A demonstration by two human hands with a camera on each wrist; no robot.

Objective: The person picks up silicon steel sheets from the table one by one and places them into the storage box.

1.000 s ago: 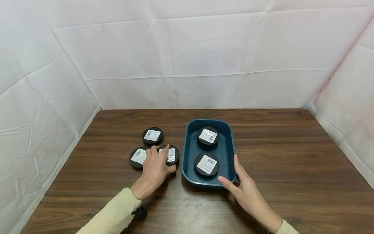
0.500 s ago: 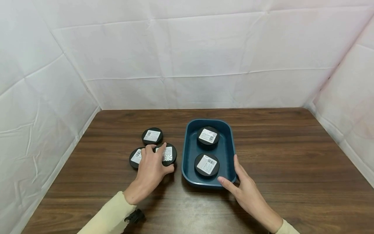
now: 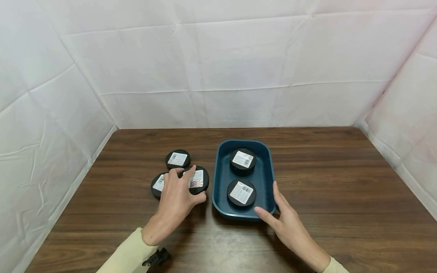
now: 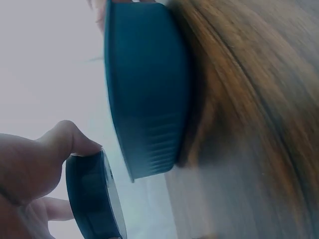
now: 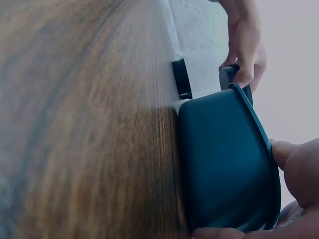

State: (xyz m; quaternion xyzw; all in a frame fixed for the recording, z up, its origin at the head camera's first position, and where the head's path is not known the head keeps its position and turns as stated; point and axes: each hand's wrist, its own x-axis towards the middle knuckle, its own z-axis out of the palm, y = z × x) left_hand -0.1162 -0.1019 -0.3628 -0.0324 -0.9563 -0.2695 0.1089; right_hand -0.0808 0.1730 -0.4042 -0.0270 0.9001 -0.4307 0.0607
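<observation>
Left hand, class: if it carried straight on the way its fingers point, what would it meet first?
The left hand, gripping one black tin, points away from the person; the far tin probably comes first, though depth is unclear.

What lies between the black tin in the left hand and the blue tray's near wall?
In the head view, only bare wooden table separates the black tin from the blue tray; nothing else lies there.

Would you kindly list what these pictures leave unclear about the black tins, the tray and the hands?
- Labels on the tins in the tray: print too small, head view.
- Nearest loose tin: partly hidden by the left hand, head view.
- Held tin: cut off by the bottom edge, left wrist view.
- Right hand: cut off at the frame corner, right wrist view.
</observation>
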